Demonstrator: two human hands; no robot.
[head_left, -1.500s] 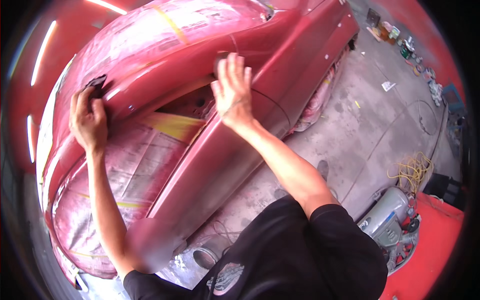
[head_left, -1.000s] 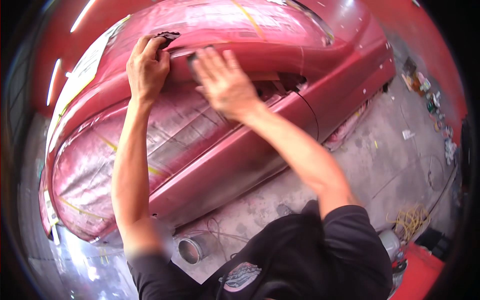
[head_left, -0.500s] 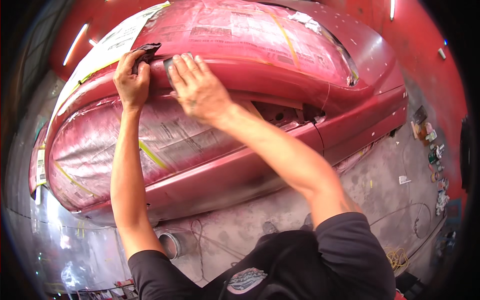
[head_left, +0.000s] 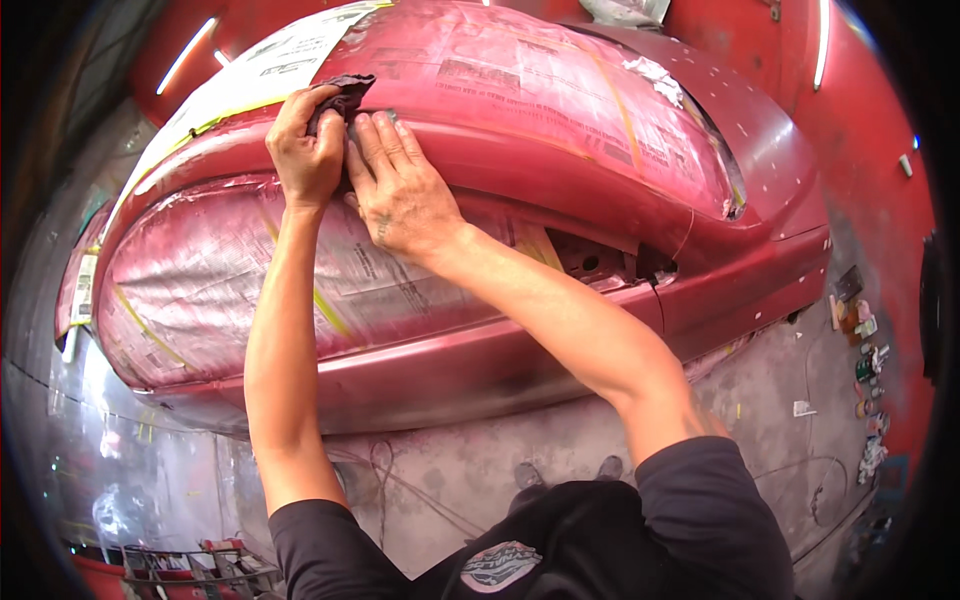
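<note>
Red car [head_left: 540, 165], parked across the upper half of view, under both hands at the curved body rail between two masked areas. Left hand [head_left: 306, 158] at upper edge of rail, fingers curled, pinching crumpled dark cloth [head_left: 350, 92] against thumb. Right hand [head_left: 405, 200] just beside it, laid flat on rail, fingers stretched out and nearly together; grey edge of a flat pad [head_left: 391, 115] visible at fingertips, rest hidden. Cannot tell whether hands touch. Above rail, masking paper [head_left: 480, 75] dusted with red; more below, behind forearms, with yellow tape [head_left: 330, 313]. Crumpled white paper [head_left: 655, 80] higher up, near far edge of masking. Beneath car, grey floor [head_left: 450, 450] with thin hose [head_left: 385, 482]. Off to right, cluster of containers [head_left: 868, 370] beside red wall [head_left: 865, 220].
</note>
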